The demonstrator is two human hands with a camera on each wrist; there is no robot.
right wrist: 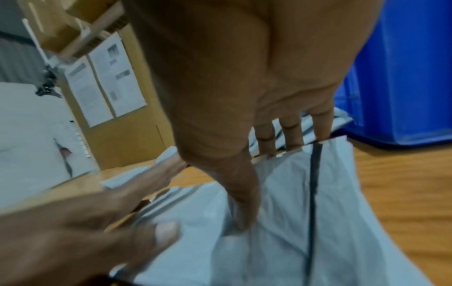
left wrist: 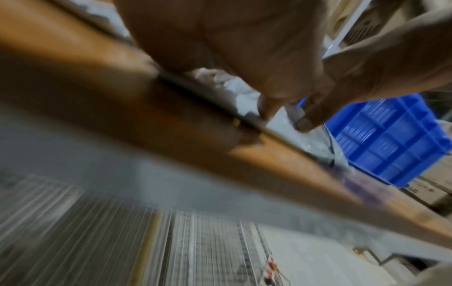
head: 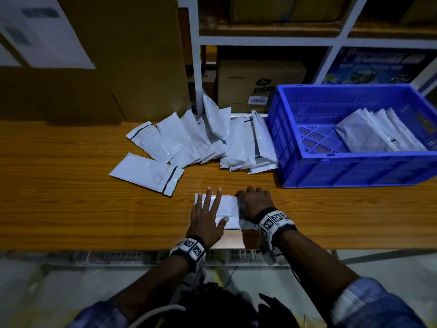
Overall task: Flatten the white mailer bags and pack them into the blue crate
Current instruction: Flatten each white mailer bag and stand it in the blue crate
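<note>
A white mailer bag [head: 228, 207] lies on the wooden table [head: 71, 209] near its front edge. My left hand [head: 207, 213] presses flat on the bag's left part, fingers straight and spread. My right hand [head: 254, 202] grips the bag's right end. In the right wrist view its fingers [right wrist: 293, 135] hook over the far edge of the bag [right wrist: 342, 212] by the dark seal strip, and the thumb presses on top. The blue crate [head: 354, 159] stands at the right with several flattened mailers [head: 378, 131] leaning inside. The left wrist view is blurred.
A pile of white mailers [head: 212, 138] lies at the back centre against the crate's left wall, and one separate mailer [head: 146, 172] lies left of it. A large cardboard box [head: 118, 67] stands at the back left. A white shelf rack [head: 260, 41] holds boxes behind.
</note>
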